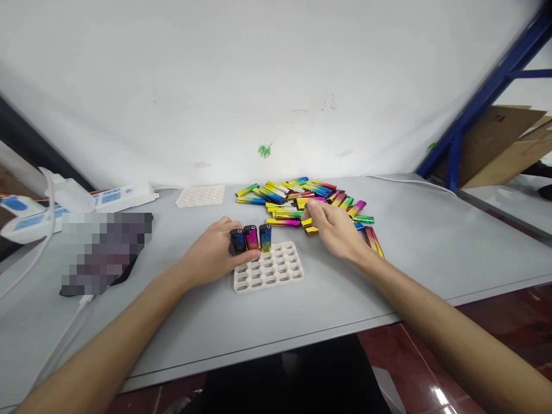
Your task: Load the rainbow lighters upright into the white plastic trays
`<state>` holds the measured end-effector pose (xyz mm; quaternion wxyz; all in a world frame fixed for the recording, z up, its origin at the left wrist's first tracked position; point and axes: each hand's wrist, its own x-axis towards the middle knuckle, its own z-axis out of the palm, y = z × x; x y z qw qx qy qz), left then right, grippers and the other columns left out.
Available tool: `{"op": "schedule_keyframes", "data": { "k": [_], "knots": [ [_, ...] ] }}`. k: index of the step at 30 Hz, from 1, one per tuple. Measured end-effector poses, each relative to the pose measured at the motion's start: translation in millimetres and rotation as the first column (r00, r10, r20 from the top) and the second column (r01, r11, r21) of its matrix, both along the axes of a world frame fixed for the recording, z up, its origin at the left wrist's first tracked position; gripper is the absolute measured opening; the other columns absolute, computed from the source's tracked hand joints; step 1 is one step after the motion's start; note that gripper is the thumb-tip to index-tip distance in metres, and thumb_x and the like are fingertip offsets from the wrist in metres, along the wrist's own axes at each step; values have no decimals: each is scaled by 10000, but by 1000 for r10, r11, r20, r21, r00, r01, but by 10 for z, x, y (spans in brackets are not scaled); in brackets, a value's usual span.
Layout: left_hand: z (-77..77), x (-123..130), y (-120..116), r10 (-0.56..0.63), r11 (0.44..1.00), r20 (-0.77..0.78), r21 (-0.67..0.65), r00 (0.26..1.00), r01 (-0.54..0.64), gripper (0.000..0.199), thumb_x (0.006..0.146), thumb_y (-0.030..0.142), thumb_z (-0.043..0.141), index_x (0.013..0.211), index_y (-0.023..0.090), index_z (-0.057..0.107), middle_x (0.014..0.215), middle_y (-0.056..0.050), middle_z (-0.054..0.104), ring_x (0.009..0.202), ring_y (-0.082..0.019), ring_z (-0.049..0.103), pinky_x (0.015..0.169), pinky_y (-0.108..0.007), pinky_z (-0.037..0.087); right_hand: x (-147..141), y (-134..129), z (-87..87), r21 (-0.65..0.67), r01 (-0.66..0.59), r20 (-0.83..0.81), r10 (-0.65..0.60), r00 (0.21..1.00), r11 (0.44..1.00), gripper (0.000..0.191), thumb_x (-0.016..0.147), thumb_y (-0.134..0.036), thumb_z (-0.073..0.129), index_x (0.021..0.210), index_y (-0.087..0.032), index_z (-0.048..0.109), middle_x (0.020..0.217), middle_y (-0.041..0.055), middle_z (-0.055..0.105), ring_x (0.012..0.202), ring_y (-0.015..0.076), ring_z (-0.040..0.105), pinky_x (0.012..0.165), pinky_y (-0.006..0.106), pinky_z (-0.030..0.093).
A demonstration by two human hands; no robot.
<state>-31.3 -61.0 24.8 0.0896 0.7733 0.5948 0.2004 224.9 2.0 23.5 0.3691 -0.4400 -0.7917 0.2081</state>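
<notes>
Three shiny lighters with black tops stand upright at the back row of a white tray with oval holes (282, 280): a blue lighter (237, 241), a pink lighter (250, 237) and a blue-yellow lighter (265, 238). My left hand (215, 250) is closed around the blue and pink ones, thumb in front and fingers behind. To the right, my right hand (338, 230) reaches into the near side of a pile of metallic, multicoloured lighters (288, 198). Its fingers are curled in a pinch over a gold lighter (311, 231); the fingertips are partly hidden.
Behind my left hand lies a second white tray (200, 195). Power strips (116, 196) with cables and a blurred-out dark object (106, 253) occupy the table's left side. A white wall rises behind the table. Cardboard (495, 144) stands beyond a blue frame (455, 144) at right.
</notes>
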Motion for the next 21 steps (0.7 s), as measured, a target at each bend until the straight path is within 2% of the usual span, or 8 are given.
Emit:
{"op": "schedule_keyframes", "data": {
  "k": [2, 6, 14, 21],
  "knots": [
    [0, -2, 2, -4, 1000, -12, 1, 1000, 4, 389, 799, 600, 629, 717, 233, 526, 781, -13, 561, 846, -235, 557, 734, -345, 433, -1, -2, 0, -28, -4, -11, 4, 1000, 1000, 603, 1003, -592, 244, 701, -192, 579, 582, -5, 512, 571, 151, 486, 603, 282, 342],
    [-3, -7, 4, -15, 1000, -20, 0, 1000, 15, 384, 811, 587, 627, 704, 234, 519, 779, -12, 555, 837, -231, 559, 731, -341, 431, 2, -17, 10, -37, -10, -10, 10, 1000, 999, 622, 1003, -588, 243, 623, -191, 535, 540, -12, 478, 523, 138, 444, 584, 286, 318],
    [-10, -9, 6, 2, 1000, 8, -14, 1000, -2, 377, 791, 589, 640, 717, 234, 537, 797, -15, 568, 838, -230, 564, 731, -342, 437, 19, -14, 26, -24, -25, 35, 25, 999, 999, 560, 1004, -488, 303, 623, -178, 571, 540, -10, 490, 515, 131, 426, 555, 283, 291],
    [-16, -13, 3, 1, 1000, -13, -5, 1000, -1, 386, 802, 595, 627, 717, 236, 515, 800, -10, 556, 842, -227, 565, 735, -339, 434, 19, -32, 35, -38, -35, 54, 37, 998, 999, 511, 966, -429, 376, 600, -173, 625, 509, -10, 496, 501, 135, 443, 558, 280, 317]
  ]
}}
